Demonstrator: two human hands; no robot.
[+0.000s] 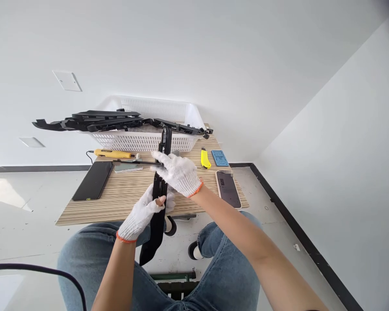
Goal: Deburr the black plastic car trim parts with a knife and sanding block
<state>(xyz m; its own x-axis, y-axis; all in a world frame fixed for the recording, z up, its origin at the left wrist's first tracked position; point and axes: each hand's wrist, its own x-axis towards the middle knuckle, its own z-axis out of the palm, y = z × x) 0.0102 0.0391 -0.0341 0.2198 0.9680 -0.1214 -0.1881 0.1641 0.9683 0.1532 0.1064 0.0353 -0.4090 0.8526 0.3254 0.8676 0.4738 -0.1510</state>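
My left hand (142, 214), in a white knit glove with an orange cuff, is closed round a long black plastic trim piece (158, 229), its bare thumb tip lying on it. The piece stands lengthwise in front of me, its lower end over my lap and its far end near the basket. My right hand (178, 172), gloved likewise, lies across the piece's upper part. Its fingers are closed on a thin dark rod-like tool (132, 162) that points left; its exact kind cannot be made out.
A white plastic basket (129, 140) at the wall carries several black trim pieces (106, 121). On the wooden table (123, 185) lie a black tablet (94, 180), a yellow corded tool (113, 153), a yellow utility knife (205, 159), a blue card-like item (219, 158) and a phone (228, 190).
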